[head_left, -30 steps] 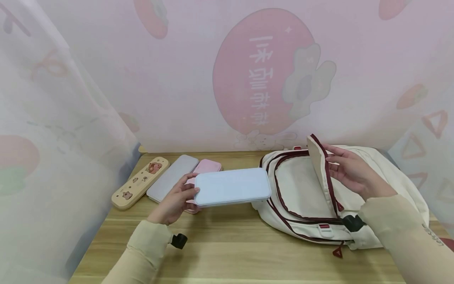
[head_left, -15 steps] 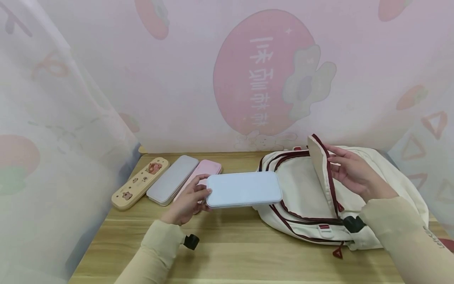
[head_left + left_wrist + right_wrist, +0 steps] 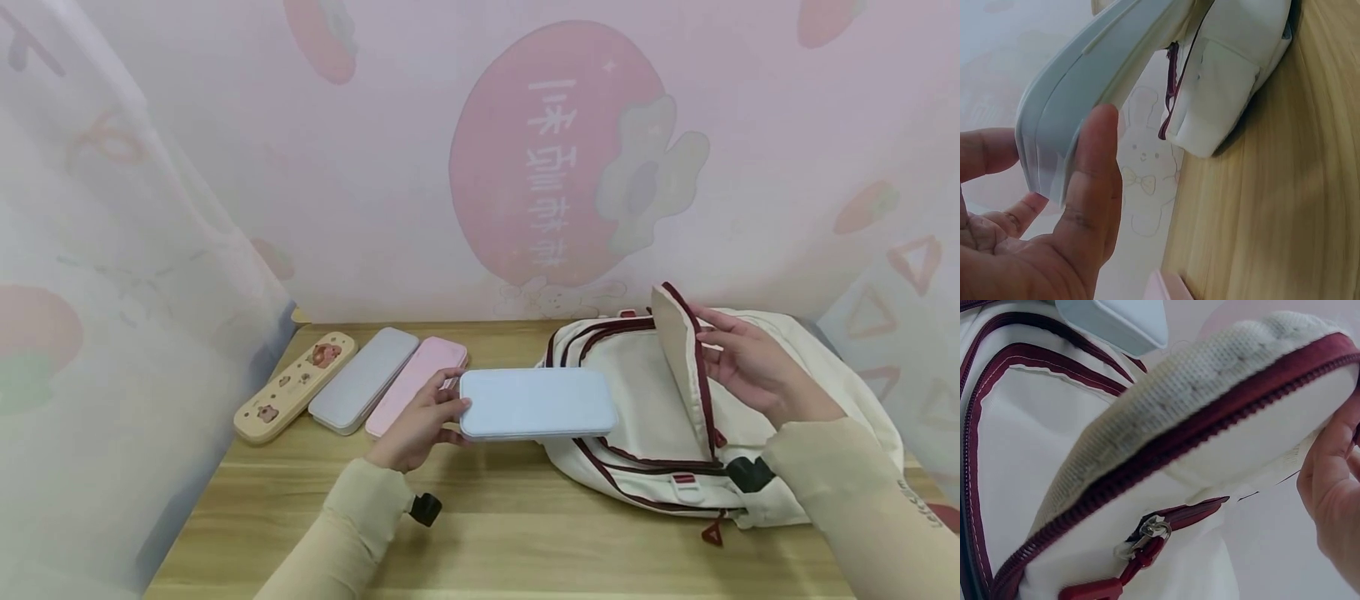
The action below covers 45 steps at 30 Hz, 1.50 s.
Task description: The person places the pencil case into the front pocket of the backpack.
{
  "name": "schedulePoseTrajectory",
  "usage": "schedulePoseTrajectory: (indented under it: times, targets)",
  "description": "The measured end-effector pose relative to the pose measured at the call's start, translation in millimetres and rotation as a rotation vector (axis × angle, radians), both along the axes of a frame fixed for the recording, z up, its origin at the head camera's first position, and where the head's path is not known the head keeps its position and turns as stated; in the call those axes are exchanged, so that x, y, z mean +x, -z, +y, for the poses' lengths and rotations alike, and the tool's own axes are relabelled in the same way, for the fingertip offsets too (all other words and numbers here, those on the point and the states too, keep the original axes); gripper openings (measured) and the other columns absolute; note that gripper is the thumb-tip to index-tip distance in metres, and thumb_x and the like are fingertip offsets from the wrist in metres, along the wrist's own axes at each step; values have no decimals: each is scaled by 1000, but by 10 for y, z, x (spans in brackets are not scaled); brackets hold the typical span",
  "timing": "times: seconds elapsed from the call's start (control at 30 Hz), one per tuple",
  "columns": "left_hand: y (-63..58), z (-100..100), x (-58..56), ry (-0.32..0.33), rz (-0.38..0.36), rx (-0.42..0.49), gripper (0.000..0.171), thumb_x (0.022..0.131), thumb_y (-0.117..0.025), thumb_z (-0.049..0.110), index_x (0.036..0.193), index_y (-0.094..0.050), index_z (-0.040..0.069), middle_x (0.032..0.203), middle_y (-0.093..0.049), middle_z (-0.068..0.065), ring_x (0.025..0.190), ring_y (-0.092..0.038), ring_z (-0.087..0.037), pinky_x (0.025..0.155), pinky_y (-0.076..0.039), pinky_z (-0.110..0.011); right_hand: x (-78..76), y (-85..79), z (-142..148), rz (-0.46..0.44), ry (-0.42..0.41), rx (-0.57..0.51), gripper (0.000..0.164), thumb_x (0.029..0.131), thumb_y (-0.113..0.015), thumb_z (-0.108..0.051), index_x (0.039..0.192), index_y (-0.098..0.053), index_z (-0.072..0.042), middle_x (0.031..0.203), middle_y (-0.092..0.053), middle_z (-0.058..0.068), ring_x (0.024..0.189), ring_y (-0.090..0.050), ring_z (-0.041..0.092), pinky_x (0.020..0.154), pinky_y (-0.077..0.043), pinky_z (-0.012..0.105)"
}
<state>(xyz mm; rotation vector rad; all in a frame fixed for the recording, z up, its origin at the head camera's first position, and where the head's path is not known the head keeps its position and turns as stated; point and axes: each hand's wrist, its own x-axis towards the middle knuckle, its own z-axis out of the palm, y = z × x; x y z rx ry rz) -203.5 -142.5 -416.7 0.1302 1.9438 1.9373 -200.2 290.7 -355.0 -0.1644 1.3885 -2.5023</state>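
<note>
Wood-grain table (image 3: 487, 537) is used as the base. Backpack (image 3: 825, 364) is laid flat on it, pocket (image 3: 641, 417) up, presumably for top access. Flap (image 3: 677, 358) is held raised by right hand (image 3: 746, 362), edge pinched in the fingers, likely because it'd flop back otherwise. Blue case (image 3: 537, 404) is held about level, one end over the pocket's edge; contact can't be told. Opposite end is gripped by left hand (image 3: 425, 421), thumb and fingers, apparently so the lead end is unobstructed. Gray case (image 3: 363, 379), yellow case (image 3: 296, 387), pink case (image 3: 420, 383) are lined up left, probably for reach.
</note>
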Motion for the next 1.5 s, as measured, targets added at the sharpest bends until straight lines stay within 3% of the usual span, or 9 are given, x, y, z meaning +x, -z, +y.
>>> schedulePoseTrajectory:
  times: [0.63, 0.83, 1.23, 1.5]
  targets:
    - [19, 353, -73, 1, -27, 7, 49, 103, -53, 2, 150, -38, 8, 112, -53, -18, 83, -61, -22, 66, -61, -38, 5, 29, -30, 18, -27, -63, 46, 108, -36, 9, 124, -74, -12, 110, -73, 9, 89, -72, 21, 77, -58, 28]
    - [26, 486, -45, -12, -45, 3, 46, 104, -53, 1, 148, -42, 9, 110, -53, -17, 82, -61, -22, 66, -62, -39, -7, 40, -43, 11, -41, -84, 45, 108, -37, 9, 125, -73, -11, 113, -73, 10, 91, -72, 22, 78, -58, 29]
    - [75, 725, -25, 22, -53, 4, 46, 104, -55, 1, 147, -43, 8, 110, -53, -18, 82, -61, -23, 66, -62, -39, -5, 54, -26, 23, -69, -154, 43, 108, -36, 9, 125, -72, -7, 112, -73, 11, 91, -73, 23, 79, -59, 29]
    - [79, 869, -24, 37, -54, 2, 46, 104, -55, 1, 148, -41, 8, 110, -52, -18, 85, -62, -25, 71, -63, -45, -3, 33, -17, 11, -52, -123, 44, 109, -35, 8, 126, -72, -8, 116, -72, 10, 92, -72, 22, 79, -59, 29]
